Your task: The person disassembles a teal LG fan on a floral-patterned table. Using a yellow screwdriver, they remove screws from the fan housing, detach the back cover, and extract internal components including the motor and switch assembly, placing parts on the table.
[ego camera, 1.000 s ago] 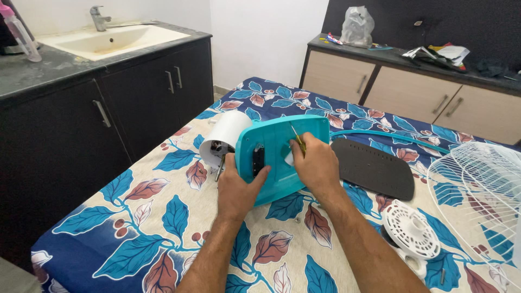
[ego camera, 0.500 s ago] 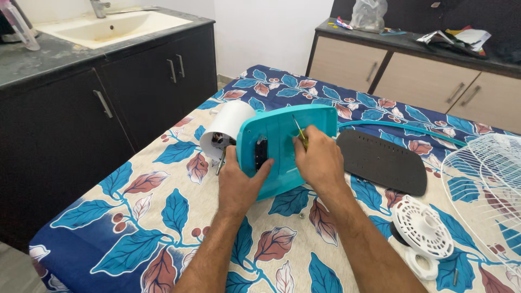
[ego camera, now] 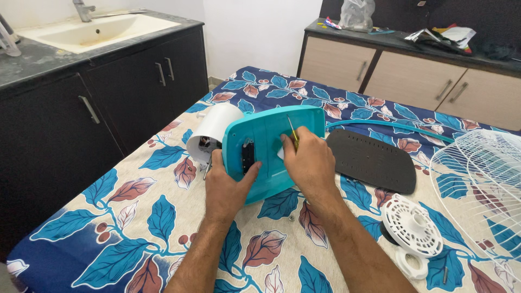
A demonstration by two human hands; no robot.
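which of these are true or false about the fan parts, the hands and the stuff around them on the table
1. The left hand grips the edge of the turquoise fan base. True.
2. The right hand holds a hammer. False: it holds a thin yellow-handled screwdriver against the base.
3. The black plate lies flat on the leaf-patterned cloth, to the right of the base. True.
4. The white wire grille stands on the sink counter. False: it lies on the table at the right edge.
5. A white cylinder sits behind the base on its left side. True.
6. The round white slotted part rests on top of the black plate. False: it lies apart from it, nearer the person.
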